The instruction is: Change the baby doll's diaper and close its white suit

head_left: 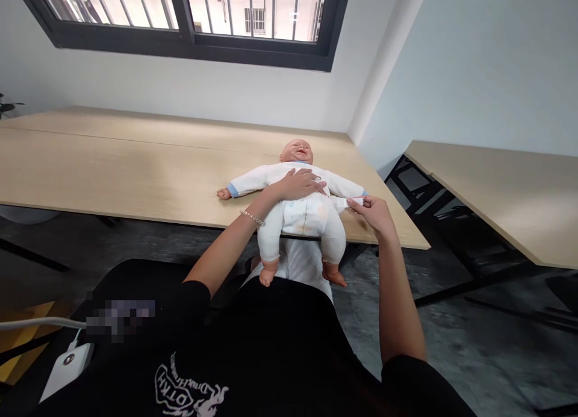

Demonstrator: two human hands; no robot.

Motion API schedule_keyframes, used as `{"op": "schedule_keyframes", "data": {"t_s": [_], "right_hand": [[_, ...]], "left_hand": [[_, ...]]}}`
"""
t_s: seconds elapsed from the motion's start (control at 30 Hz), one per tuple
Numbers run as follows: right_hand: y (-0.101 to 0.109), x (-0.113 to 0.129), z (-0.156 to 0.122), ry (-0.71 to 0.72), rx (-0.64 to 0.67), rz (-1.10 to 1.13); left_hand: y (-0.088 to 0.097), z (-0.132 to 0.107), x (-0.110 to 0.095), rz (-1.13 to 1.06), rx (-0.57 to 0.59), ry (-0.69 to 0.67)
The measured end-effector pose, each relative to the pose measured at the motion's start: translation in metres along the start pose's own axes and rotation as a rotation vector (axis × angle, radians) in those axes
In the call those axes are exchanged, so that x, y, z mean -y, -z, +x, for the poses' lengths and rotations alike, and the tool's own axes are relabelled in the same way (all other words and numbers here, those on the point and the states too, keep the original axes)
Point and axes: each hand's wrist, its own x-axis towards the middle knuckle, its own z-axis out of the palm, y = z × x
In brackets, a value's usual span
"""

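A baby doll (295,171) in a white outfit with blue cuffs lies on its back at the table's front edge, its legs hanging over toward me. Around its hips is a white diaper (301,217) with faint printed marks. My left hand (301,185) lies flat across the doll's belly, fingers stretched toward the right. Out at the doll's side, my right hand (372,212) pinches the white diaper tab (345,203), which is pulled away from the hip. The doll's far arm passes partly behind my right hand.
The doll rests on a long light wood table (135,164) against the wall under a barred window (253,20). A second wood table (501,188) stands across a gap on the right. A white power bank (67,369) with a cable lies at lower left.
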Motion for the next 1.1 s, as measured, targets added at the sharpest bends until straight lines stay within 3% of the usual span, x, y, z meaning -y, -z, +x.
{"op": "schedule_keyframes", "data": {"t_s": [0.1, 0.27, 0.5, 0.73, 1.1], "right_hand": [[-0.005, 0.014, 0.005, -0.072, -0.066, 0.24], [-0.028, 0.047, 0.018, -0.058, -0.057, 0.337], [-0.062, 0.083, 0.016, 0.05, -0.031, -0.035], [-0.07, 0.112, 0.006, 0.087, 0.006, -0.357], [-0.097, 0.126, -0.018, 0.184, 0.077, -0.596]], "left_hand": [[0.0, 0.0, 0.002, 0.004, -0.004, -0.015], [-0.001, 0.001, 0.006, -0.002, -0.032, -0.033], [-0.007, 0.004, 0.007, -0.016, -0.126, -0.021], [-0.012, 0.006, 0.012, -0.036, -0.185, 0.004], [-0.015, 0.004, 0.017, -0.118, -0.257, -0.043]]}}
